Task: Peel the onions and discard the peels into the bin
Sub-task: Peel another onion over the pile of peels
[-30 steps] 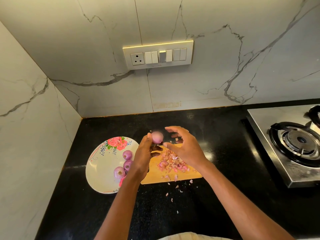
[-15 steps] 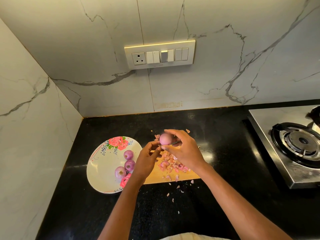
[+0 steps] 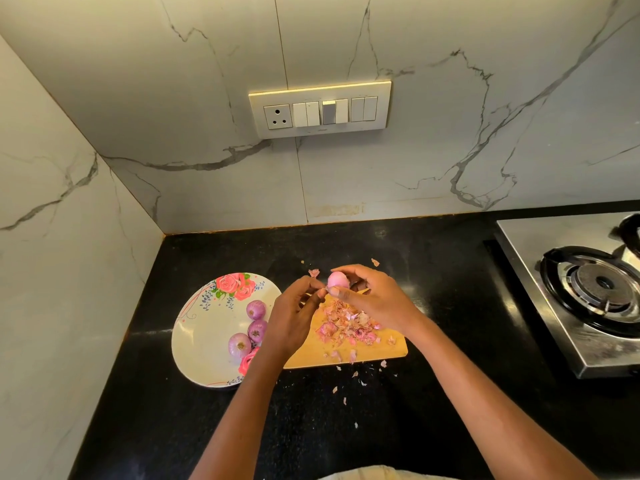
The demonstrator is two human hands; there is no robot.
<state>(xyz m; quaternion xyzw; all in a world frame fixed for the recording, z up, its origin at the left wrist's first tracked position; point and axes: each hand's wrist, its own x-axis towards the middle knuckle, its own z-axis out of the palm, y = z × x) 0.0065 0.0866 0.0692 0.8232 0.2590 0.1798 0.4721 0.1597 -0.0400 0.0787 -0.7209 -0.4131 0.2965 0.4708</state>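
The right hand grips the small onion firmly; the left hand pinches a loose peel edge; best stripped gently over the cutting board.

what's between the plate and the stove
In the head view: the cutting board heaped with peels, both hands above it, then bare black counter.

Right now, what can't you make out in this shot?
- Bin: not in the head view at all.
- Stove: cut off by the right edge.
- Board: far end hidden behind both hands.
- Left hand: whether its fingertips pinch a peel is too small to tell.
- Onion: underside hidden by the right hand.
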